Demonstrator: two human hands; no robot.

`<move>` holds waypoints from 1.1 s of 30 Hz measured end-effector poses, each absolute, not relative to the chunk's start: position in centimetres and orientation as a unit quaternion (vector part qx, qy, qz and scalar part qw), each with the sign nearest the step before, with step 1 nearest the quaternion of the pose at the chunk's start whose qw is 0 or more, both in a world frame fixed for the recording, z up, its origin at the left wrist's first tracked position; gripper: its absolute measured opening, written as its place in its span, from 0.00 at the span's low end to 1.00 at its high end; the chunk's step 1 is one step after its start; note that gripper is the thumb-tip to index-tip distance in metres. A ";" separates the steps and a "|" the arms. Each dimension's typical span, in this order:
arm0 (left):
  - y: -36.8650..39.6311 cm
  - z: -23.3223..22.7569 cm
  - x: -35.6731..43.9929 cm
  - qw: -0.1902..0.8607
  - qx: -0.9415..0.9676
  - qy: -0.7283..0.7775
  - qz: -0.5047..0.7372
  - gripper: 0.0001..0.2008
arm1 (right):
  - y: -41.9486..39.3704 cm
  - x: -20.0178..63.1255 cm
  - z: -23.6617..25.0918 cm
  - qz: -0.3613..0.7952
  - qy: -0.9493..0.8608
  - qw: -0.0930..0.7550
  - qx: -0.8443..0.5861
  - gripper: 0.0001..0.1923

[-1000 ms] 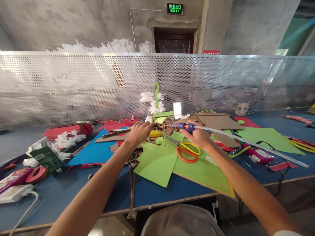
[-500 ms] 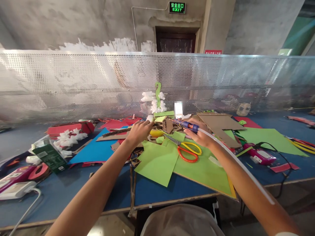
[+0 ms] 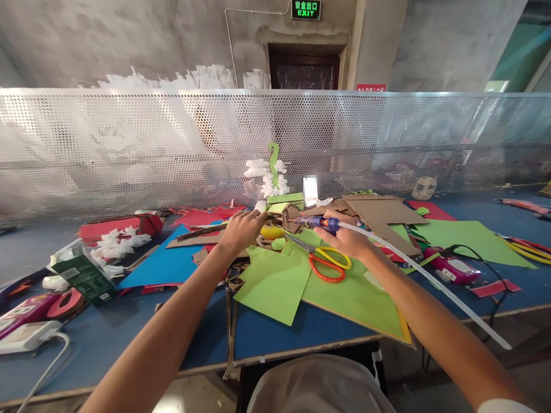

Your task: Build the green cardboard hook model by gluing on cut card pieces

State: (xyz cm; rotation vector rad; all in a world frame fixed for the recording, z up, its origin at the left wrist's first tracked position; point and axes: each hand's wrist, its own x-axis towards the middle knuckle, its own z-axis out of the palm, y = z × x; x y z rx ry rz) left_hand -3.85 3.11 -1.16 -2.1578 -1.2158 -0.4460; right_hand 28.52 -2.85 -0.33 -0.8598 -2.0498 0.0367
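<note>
My right hand is wrapped round a purple hot glue gun, with a long whitish glue stick trailing from its back end. The gun's tip points left at a small printed piece of brown cardboard, and whether it touches is too small to tell. My left hand is closed round a dark, narrow cardboard strip, which sticks out on both sides of the fingers. Its right end reaches toward the printed piece; I cannot tell if they are joined. Just below lie scissors with yellow and orange handles.
Green paper sheets and blue paper cover the blue table. Behind my hands stands a green and white paper figure beside a lit phone. A green carton stands left; brown cardboard lies right.
The glue gun has shifted slightly left and down, its tip now at the printed cardboard. The glue stick's rear end has swung right, away from my forearm. The left hand stays nearly in place.
</note>
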 end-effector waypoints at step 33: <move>3.4 -1.4 -4.1 0.278 -0.814 -0.477 -0.182 0.15 | -2.6 28.4 -0.6 0.327 -0.636 0.619 -0.325 0.31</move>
